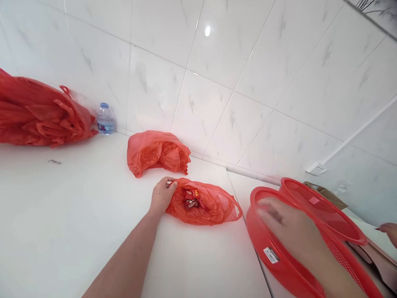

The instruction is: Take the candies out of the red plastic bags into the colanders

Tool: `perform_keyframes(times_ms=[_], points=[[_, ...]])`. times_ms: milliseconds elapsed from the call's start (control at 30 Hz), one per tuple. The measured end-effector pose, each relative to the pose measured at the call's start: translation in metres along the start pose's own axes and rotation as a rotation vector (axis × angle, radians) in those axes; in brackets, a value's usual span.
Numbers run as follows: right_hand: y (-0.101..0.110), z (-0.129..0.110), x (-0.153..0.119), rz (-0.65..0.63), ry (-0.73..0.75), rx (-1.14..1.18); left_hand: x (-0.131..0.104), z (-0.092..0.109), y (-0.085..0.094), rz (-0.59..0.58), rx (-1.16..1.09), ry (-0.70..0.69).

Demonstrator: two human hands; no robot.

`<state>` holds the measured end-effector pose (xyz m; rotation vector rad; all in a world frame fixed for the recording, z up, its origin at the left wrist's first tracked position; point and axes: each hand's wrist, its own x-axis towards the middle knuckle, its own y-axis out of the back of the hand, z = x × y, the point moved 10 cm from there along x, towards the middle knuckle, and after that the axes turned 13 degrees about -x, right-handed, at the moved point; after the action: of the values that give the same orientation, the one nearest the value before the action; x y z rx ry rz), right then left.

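Note:
My left hand (pixel 163 196) pinches the left rim of a red plastic bag (pixel 216 204) lying on the white table. The bag's mouth faces up, and small red and brown packets (pixel 192 198) show inside it. To the right, my right hand (pixel 282 219) is over the near red plastic basket (pixel 263 242), reaching in past its rim. That hand is blurred and its fingertips are hidden, so whether it holds anything does not show. A white label (pixel 271 255) is stuck on the basket's outer side.
Behind the held bag lies a crumpled red bag (pixel 159 152). A water bottle (pixel 105 119) and a large red bag bundle (pixel 37 113) are at the back left. Another red basket (pixel 323 210) and a cardboard box (pixel 327 195) sit right. Another person's hand (pixel 394 234) shows at the right edge.

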<state>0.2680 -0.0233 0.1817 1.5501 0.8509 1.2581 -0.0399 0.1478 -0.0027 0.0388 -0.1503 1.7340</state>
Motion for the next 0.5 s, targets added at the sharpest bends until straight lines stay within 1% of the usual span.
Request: perform_keyframes(times_ms=[67, 100, 200, 233, 267, 333, 400, 433, 500], points=[[-0.026, -0.038, -0.012, -0.141, 0.123, 0.109, -0.001, -0.002, -0.001, -0.009, -0.032, 0.006], [-0.04, -0.054, -0.014, -0.178, 0.164, 0.166, -0.003, -0.003, -0.001, -0.008, -0.046, 0.008], [-0.087, -0.095, -0.008, -0.203, 0.238, 0.288, -0.007, -0.001, 0.002, 0.003, -0.103, -0.015], [-0.102, -0.108, -0.003, -0.19, 0.278, 0.302, -0.008, 0.001, 0.003, 0.005, -0.133, -0.025], [-0.116, -0.116, 0.004, -0.159, 0.287, 0.283, -0.01, 0.002, 0.004, 0.005, -0.168, -0.032], [-0.143, -0.124, 0.018, -0.121, 0.273, 0.185, -0.013, 0.005, 0.005, 0.008, -0.224, -0.033], [-0.164, -0.124, 0.028, -0.113, 0.229, 0.112, -0.016, 0.007, 0.005, 0.005, -0.255, -0.02], [-0.171, -0.122, 0.032, -0.112, 0.208, 0.102, -0.016, 0.007, 0.004, -0.005, -0.262, -0.011], [-0.177, -0.115, 0.036, -0.104, 0.178, 0.13, -0.017, 0.007, -0.002, -0.045, -0.266, 0.012]])
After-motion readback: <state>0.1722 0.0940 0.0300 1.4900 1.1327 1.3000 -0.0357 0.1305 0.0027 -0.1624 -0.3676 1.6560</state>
